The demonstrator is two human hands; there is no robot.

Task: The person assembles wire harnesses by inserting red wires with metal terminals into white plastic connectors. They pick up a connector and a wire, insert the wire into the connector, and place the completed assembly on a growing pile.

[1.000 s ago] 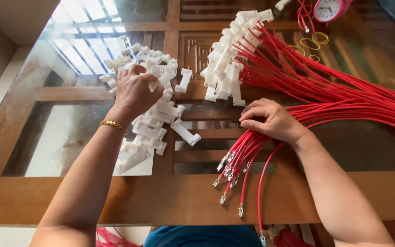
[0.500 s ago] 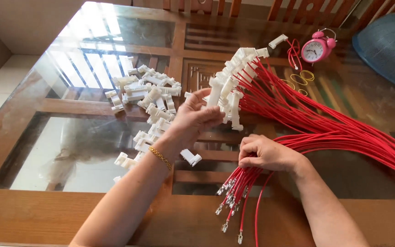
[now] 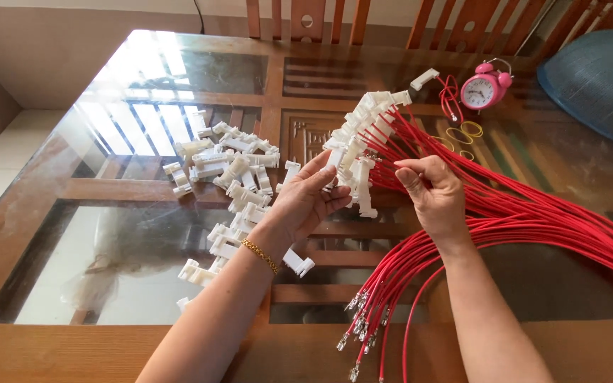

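While the left hand [image 3: 306, 202] is pinching a white clip [image 3: 335, 157], the right hand [image 3: 431, 195] is pinching a red wire [image 3: 391, 164] just right of it, pointing leftward

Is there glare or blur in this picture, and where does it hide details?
Head view: strong window glare whitens the glass tabletop at upper left, washing out its surface; the white plastic connectors, red wires, left hand and right hand stay sharp.
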